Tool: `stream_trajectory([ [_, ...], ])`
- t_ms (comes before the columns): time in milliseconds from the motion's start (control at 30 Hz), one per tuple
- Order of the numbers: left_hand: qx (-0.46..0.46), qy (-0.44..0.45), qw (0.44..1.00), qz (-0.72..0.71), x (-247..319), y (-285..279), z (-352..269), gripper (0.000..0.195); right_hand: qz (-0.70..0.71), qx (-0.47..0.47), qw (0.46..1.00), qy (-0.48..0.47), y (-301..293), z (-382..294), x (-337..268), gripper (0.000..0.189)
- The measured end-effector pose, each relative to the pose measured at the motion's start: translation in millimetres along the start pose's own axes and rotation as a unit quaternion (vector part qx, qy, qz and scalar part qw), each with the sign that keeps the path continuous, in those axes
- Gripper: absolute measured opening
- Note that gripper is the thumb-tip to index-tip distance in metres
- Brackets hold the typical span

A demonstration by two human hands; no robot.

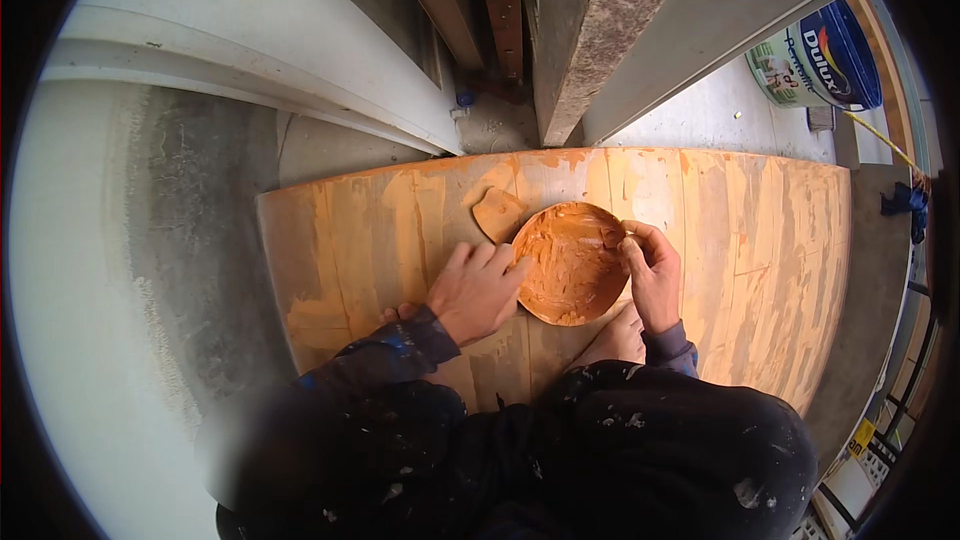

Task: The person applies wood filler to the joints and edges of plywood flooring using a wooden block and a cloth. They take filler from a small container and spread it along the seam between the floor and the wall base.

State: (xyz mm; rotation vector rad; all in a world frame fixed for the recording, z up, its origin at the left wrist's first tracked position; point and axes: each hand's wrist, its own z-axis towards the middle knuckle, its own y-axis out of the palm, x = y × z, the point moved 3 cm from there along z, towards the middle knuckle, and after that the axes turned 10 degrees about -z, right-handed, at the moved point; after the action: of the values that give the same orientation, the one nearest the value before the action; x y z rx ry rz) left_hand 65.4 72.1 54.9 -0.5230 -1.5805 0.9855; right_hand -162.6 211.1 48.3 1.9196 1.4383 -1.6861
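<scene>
A shallow round bowl (574, 262) is coated inside with thick orange paste, some of it ridged up the wall. My right hand (656, 274) pinches its right rim between thumb and fingers. At the left rim is my left hand (480, 292), palm down, a finger over the edge; its thumb is hidden. Just beyond the left hand, against the bowl's upper left, lies a flat orange-smeared spreader (498, 214). Beneath everything is a wooden plank surface (360, 240) streaked with orange paste. My bare foot (619, 337) rests on it below the bowl.
Grey panels and a rough-edged upright board (619, 22) stand beyond the planks' far edge. A Dulux paint bucket (817, 60) is at the upper right, near a yellow cord (881, 131). Concrete floor (210, 240) borders the left side. Dark cloth (905, 202) lies at far right.
</scene>
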Motion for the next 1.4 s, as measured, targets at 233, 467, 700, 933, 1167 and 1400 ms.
stream_trajectory([
  [233,0.0,-0.051,0.997,0.061,-5.5,28.8,12.4,0.042,-0.013,-0.038,0.999,-0.012,13.2,2.4,-2.6,0.024],
  [467,0.05,-0.06,0.996,-0.045,1.2,34.7,19.1,0.025,-0.021,-0.041,0.998,-0.035,-3.7,5.1,-10.3,0.022],
  [700,0.222,-0.163,0.913,-0.301,-52.5,-35.5,-54.2,0.024,-0.052,-0.064,0.996,-0.03,-2.8,-4.9,1.2,0.023],
  [933,0.365,-0.353,0.861,-0.041,-182.3,-105.8,-165.5,0.032,-0.153,-0.023,0.988,0.004,-51.1,-31.2,48.2,0.029],
  [1167,0.332,-0.499,0.799,-0.055,-254.3,-104.1,-177.9,0.039,-0.24,0.037,0.97,-0.016,-79.8,-77.7,165.7,0.038],
  [1400,0.338,-0.51,0.788,-0.071,-279.0,-98.7,-176.3,0.042,-0.293,0.054,0.954,0.039,-12.7,-102.2,120.9,0.041],
])
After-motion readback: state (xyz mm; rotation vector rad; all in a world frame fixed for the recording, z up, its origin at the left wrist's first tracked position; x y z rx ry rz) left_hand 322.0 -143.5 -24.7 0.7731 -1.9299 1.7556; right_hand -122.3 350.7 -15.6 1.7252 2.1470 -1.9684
